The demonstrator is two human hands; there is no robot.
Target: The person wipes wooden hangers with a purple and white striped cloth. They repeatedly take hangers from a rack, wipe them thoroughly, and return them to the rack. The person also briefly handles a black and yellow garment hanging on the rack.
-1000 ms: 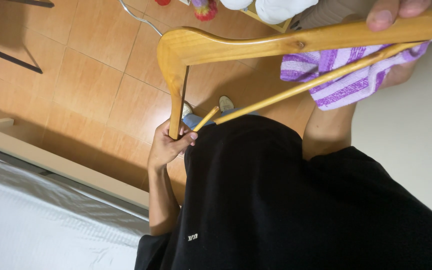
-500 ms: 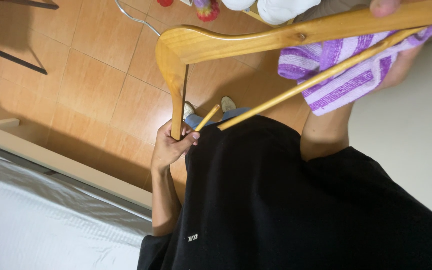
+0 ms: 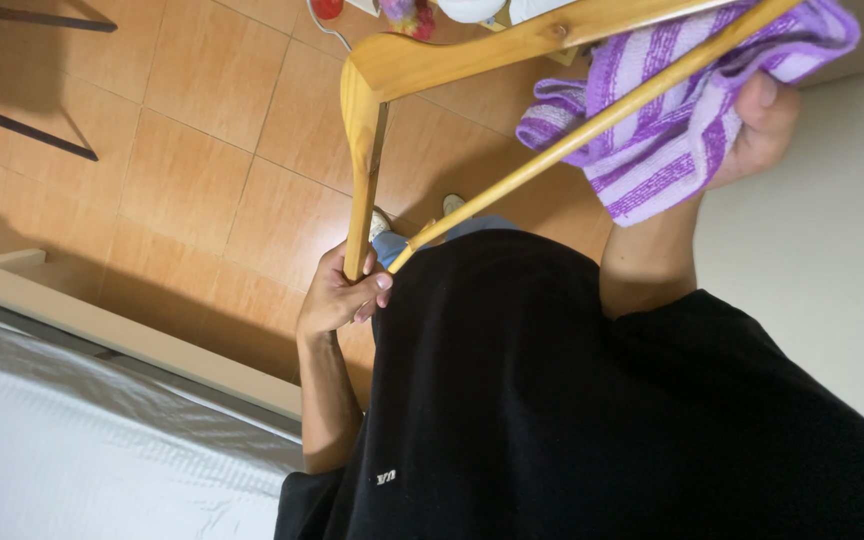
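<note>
Head view looks down past a black shirt (image 3: 602, 420) to a wooden hanger (image 3: 367, 150), the thing in hand. Its wood is pale honey-coloured, smooth and lightly glossy, with a broad curved shoulder and a thin round crossbar running on a slant. It sits in front of the chest, above an orange-brown tiled floor (image 3: 182, 130).

One hand (image 3: 337, 295), whose side cannot be told because the view is turned, has its fingers curled shut round the hanger's lower tip. The other hand (image 3: 757, 125) grips a purple-and-white striped cloth (image 3: 672, 120), soft and bunched, draped over the crossbar; its fingers are closed into the folds.

At the lower left lies a bed (image 3: 62, 450) with a white, finely ribbed sheet and a pale frame edge.
</note>
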